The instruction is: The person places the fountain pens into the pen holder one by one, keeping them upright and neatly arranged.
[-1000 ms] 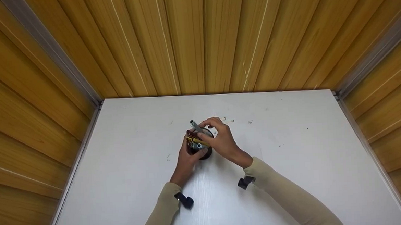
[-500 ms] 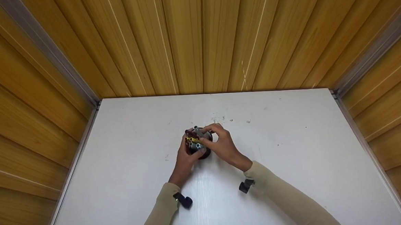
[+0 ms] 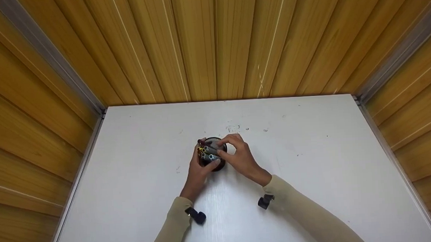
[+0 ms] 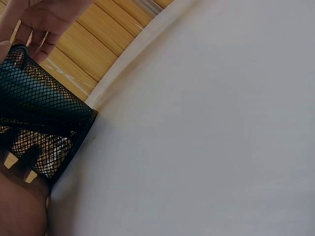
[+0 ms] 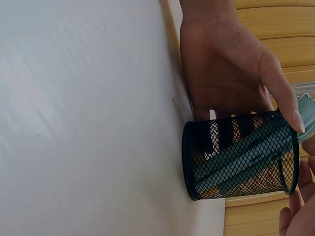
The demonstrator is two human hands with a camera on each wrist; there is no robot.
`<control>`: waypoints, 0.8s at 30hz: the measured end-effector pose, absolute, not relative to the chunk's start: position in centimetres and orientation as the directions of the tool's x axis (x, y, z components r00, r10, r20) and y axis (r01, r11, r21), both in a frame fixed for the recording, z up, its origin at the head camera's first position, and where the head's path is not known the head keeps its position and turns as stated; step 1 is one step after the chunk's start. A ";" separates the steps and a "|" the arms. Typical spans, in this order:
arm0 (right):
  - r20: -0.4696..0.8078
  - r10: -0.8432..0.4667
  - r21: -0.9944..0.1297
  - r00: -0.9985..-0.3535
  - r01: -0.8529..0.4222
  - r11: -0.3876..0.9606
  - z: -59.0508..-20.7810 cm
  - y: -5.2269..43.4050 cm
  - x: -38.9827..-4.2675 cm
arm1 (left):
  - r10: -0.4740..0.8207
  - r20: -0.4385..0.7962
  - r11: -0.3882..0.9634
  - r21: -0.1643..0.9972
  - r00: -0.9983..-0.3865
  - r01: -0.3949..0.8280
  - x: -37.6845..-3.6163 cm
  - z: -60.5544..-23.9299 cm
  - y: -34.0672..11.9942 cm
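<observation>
Pinching the top of a grey marker [image 3: 212, 151], the right hand [image 3: 239, 157] has its fingers [image 3: 228, 138] curled over the mouth of the black mesh pen cup [image 5: 241, 155]; marker sits in the cup among the other markers [image 3: 204, 152]. Left hand [image 3: 197, 170] wraps the cup's near side, thumb along the rim, fingers behind the wall as seen through the mesh in the right wrist view.

Cup stands upright on the worktop [image 3: 315, 189], directly under both sets of fingers, about mid-surface.

Handling judgement: wire mesh looks stiff and light, gives good purchase for fingertips; likely to tip or slide if a marker is pushed in off-axis, so bracing round the wall is sensible. Markers are smooth plastic barrels, rigid, light; best taken near the upper end between thumb and forefinger.

Outward from the fingers: white worktop, matte, a few small scuffs beyond the cup. Wood-panelled walls [image 3: 211, 43] enclose three sides, with metal corner strips [image 3: 50, 59].
</observation>
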State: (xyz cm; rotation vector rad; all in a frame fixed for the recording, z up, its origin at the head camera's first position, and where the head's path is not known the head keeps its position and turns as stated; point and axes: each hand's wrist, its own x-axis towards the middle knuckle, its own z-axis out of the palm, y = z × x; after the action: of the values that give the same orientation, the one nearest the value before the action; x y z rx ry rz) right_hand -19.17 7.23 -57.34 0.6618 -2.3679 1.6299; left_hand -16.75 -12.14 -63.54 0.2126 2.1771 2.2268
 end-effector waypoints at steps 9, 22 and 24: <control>0.390 -0.243 -0.845 -0.888 -0.450 0.287 -57.4 8.6 -19.0 | 0.097 0.045 0.011 0.999 -0.994 0.047 -16.6 -63.3 -12.0; 0.408 -0.174 -0.831 -0.896 -0.444 0.336 -57.7 11.5 -19.1 | 0.112 0.045 -0.010 0.999 -0.993 0.044 -16.6 -63.2 -12.1; 0.405 -0.163 -0.833 -0.900 -0.436 0.339 -57.6 12.0 -19.0 | 0.107 0.045 -0.012 0.999 -0.993 0.043 -16.6 -63.2 -12.1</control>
State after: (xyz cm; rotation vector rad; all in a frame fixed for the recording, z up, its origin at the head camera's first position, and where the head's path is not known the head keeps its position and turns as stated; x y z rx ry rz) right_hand -19.00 12.04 -57.62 0.5397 -2.3556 1.5848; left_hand -16.64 -12.09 -63.23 0.1660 2.1761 2.1970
